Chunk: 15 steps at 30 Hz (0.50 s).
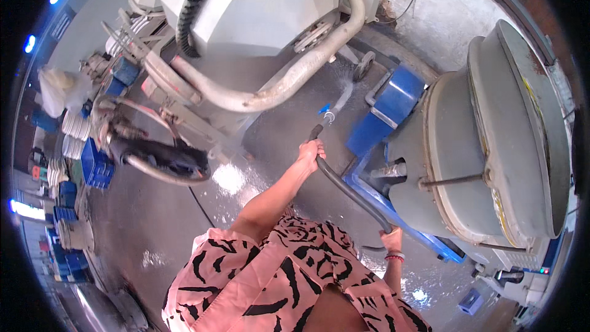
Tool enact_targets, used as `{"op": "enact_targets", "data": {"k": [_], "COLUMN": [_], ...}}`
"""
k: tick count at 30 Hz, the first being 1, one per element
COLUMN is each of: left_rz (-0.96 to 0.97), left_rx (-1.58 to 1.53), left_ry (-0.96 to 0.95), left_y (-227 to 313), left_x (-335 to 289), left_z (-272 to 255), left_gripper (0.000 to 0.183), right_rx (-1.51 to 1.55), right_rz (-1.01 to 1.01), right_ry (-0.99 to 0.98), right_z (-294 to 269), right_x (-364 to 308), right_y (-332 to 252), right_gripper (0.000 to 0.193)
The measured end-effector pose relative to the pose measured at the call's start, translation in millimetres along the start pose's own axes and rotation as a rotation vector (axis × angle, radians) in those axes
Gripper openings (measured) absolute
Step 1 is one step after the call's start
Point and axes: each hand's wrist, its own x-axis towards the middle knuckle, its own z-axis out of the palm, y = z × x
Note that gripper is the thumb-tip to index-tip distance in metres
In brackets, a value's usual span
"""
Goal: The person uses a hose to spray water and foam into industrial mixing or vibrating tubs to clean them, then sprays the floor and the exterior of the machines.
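A dark grey hose (347, 189) runs in front of me, held in both hands. My left hand (311, 152) is closed around it near its outlet end, with the arm stretched forward. My right hand (391, 238), with red bands at the wrist, grips the hose farther back, close to my right side. At the outlet is a fitting with a blue lever (324, 109). A jet of water (345, 94) leaves it and splashes on the wet floor (289, 135) near a small caster wheel (364, 66).
A large light-grey drum machine (270, 6) with a curved tube frame (289, 86) stands ahead. On the right is a big round grey machine (442, 147) with a blue base (399, 215). A motorbike (153, 147) stands left, near blue crates (96, 163) and stacked white containers (75, 126).
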Motion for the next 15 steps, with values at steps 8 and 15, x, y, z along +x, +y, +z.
{"op": "enact_targets", "data": {"k": [8, 15], "left_rz": [0.015, -0.018], "left_rx": [0.201, 0.128], "left_ry": [-0.155, -0.324], "left_y": [108, 162], "left_x": [66, 137], "left_z": [63, 138], "left_gripper": [0.006, 0.008], "right_rx": [-0.044, 0.045], "right_rz": [0.197, 0.385], "right_ry": [0.093, 0.144], "right_z": [35, 30], "right_x": [30, 86], "right_y": [-118, -205], "right_gripper": [0.015, 0.015]}}
